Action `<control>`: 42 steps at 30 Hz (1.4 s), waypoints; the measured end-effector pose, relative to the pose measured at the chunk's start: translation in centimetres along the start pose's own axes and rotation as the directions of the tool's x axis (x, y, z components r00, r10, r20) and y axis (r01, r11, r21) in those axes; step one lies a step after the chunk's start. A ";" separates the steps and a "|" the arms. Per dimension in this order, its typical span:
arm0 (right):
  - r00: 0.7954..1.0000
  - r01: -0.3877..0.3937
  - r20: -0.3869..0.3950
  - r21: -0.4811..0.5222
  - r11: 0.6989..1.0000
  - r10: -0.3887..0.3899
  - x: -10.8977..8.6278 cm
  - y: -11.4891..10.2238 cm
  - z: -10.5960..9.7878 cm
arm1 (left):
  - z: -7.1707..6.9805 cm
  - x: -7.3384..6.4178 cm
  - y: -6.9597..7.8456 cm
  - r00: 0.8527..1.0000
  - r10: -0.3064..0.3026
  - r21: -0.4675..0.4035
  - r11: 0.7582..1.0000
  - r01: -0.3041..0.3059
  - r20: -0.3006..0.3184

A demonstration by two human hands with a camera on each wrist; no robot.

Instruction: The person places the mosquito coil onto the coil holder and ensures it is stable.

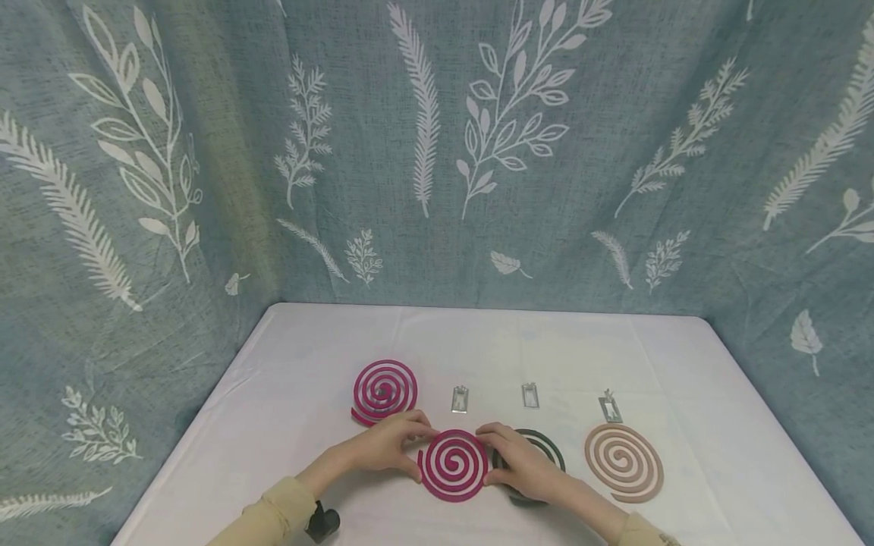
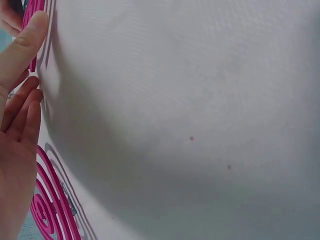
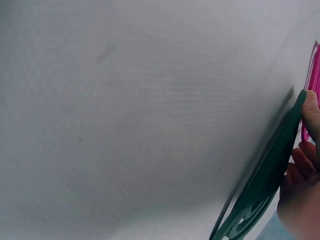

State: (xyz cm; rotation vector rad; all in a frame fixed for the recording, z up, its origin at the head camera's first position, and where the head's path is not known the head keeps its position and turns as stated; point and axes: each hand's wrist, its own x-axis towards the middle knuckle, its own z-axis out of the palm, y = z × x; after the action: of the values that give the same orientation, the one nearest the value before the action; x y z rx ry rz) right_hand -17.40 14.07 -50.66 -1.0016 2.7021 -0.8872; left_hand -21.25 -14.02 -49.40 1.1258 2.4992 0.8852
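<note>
Pinching with thumb and fingers of the left hand (image 1: pixel 392 444) the left rim of a magenta coil (image 1: pixel 454 463), and with the right hand (image 1: pixel 524 461) its right rim, well apart from the back edge of the tabletop (image 1: pixel 478 341) and nearer its left edge than its right. Winding round and equally wide every way, pointing its free outer end, on the left, toward the back edge. Showing face-on from the head, but as a narrow strip from both wrists.

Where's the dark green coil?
In the head view, the dark green coil is right of centre, partly behind the right hand, between the held magenta coil and the tan coil.
</note>
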 end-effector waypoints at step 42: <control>0.959 -0.105 -0.123 0.685 0.721 0.255 1.1 -1.3 -5.1 | -4.8 0.5 3.4 0.974 -0.102 -0.450 0.893 0.001 -0.201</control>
State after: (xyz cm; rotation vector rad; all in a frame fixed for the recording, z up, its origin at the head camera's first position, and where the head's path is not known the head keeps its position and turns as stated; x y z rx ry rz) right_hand -19.10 15.12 -45.64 -0.4837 2.2232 -1.8233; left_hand -21.78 -13.96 -43.56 0.8382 2.2876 1.5456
